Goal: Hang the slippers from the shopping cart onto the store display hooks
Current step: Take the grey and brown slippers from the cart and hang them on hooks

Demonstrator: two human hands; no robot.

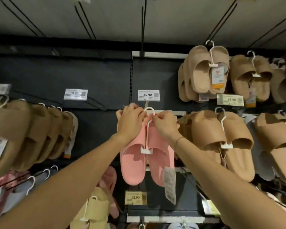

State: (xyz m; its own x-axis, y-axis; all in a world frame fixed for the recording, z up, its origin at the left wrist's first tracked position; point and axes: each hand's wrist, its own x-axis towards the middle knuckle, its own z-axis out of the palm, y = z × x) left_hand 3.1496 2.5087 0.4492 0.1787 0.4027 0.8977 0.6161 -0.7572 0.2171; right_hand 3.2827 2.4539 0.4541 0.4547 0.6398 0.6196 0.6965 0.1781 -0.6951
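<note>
A pair of pink slippers (pixel 135 164) hangs on a white plastic hanger (pixel 148 128) in the middle of the head view, with a paper tag dangling at its lower right. My left hand (pixel 130 121) grips the top of the pair at the left. My right hand (pixel 165 124) pinches the top of the pair at the right, beside the hanger's curved hook. The hook sits just under the display hook's price tag reading 15.90 (pixel 148 95). The display hook's rod is hidden behind my hands.
Tan slippers hang in rows at the left (pixel 23 129), at the upper right (pixel 205 71) and at the right (pixel 221 138). Pink and yellow slippers (pixel 97 205) hang below. Empty black hooks (pixel 143 27) jut out above. The dark back panel (pixel 97 76) is bare at upper centre.
</note>
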